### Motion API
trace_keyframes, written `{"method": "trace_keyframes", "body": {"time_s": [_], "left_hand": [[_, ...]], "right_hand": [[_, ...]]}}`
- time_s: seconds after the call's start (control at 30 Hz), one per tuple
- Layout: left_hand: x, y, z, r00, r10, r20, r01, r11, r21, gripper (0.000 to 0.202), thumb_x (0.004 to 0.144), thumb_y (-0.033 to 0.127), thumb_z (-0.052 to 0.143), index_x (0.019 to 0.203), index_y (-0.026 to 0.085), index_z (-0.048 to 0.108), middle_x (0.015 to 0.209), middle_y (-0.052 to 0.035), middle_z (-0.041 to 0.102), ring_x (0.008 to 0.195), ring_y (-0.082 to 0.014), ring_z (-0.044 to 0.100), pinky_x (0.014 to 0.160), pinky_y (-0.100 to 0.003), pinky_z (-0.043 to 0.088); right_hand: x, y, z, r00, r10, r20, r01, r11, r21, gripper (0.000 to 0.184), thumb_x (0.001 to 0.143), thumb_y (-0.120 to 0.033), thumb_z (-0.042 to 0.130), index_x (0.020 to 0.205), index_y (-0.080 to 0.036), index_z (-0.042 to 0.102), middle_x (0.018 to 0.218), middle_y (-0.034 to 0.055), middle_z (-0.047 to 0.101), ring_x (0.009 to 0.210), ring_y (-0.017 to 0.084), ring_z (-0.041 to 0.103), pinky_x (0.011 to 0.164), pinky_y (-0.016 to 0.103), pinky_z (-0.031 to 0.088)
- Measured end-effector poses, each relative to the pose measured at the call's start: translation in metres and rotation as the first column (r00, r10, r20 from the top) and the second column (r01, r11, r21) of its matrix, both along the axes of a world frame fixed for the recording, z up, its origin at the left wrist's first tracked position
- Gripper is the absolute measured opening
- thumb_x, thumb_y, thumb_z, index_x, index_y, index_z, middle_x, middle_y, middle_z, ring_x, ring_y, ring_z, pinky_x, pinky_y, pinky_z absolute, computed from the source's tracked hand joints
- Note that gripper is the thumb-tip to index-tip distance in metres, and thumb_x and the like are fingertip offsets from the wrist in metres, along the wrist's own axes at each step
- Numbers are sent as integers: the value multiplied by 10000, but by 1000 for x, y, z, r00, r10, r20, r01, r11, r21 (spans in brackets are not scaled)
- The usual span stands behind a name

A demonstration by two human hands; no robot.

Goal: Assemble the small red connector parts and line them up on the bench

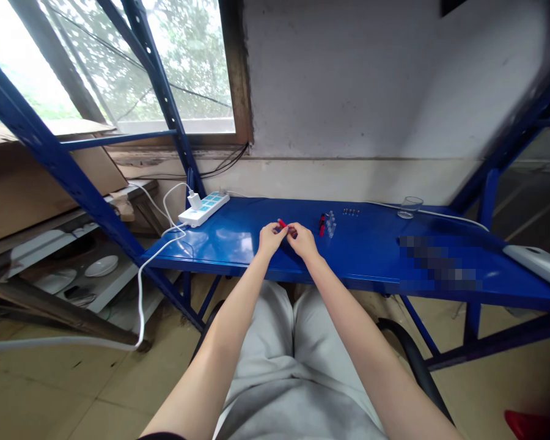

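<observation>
Above the front part of the blue table, my left hand and my right hand meet with fingertips close together. Between them shows a small red tube-like piece, pinched by my left hand. The fingers of my right hand are closed at its near end; whether they grip this piece or another small part is hidden. Just right of my hands lie small red and black pieces, beside a group of clear plastic pieces. Farther back, several tiny metal-looking parts form a row.
A white power strip with a plugged-in charger stands at the table's left end, its cable hanging down. Toward the back right is a clear glass. A blurred dark object and a white device lie at the right.
</observation>
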State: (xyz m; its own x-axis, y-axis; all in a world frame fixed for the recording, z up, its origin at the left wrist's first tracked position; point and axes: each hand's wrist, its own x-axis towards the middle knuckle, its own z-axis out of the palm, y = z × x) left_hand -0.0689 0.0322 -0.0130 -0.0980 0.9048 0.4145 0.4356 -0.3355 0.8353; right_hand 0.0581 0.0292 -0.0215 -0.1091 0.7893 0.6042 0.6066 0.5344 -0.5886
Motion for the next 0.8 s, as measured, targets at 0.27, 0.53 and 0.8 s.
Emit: {"method": "trace_keyframes", "body": {"time_s": [0.27, 0.53, 0.8], "left_hand": [[0, 6, -6, 999, -28, -44, 28, 1000, -9, 229, 705, 348, 589, 735, 131, 660, 670, -27, 648, 579, -119, 545, 566, -229, 406], [-16, 32, 11, 922, 59, -383, -73, 997, -23, 166, 717, 307, 591, 691, 153, 647, 726, -80, 669, 690, -187, 605, 646, -282, 441], [-46, 50, 22, 706, 149, -692, -321, 939, -126, 141, 691, 286, 576, 706, 164, 645, 798, -141, 667, 870, -287, 617, 750, -351, 452]], "right_hand": [[0, 0, 0, 999, -7, -35, 4, 997, -81, 263, 746, -221, 475, 988, -176, 568, 814, 45, 667, 741, 161, 614, 706, 282, 467], [2, 2, -2, 1000, -25, -10, 24, 995, -102, 342, 708, -177, 450, 1034, -173, 554, 790, 28, 642, 698, 154, 585, 692, 273, 451], [0, -3, 3, 1000, -26, -4, 25, 995, -101, 332, 713, -195, 440, 1016, -157, 569, 801, 40, 629, 685, 151, 565, 661, 263, 439]]}}
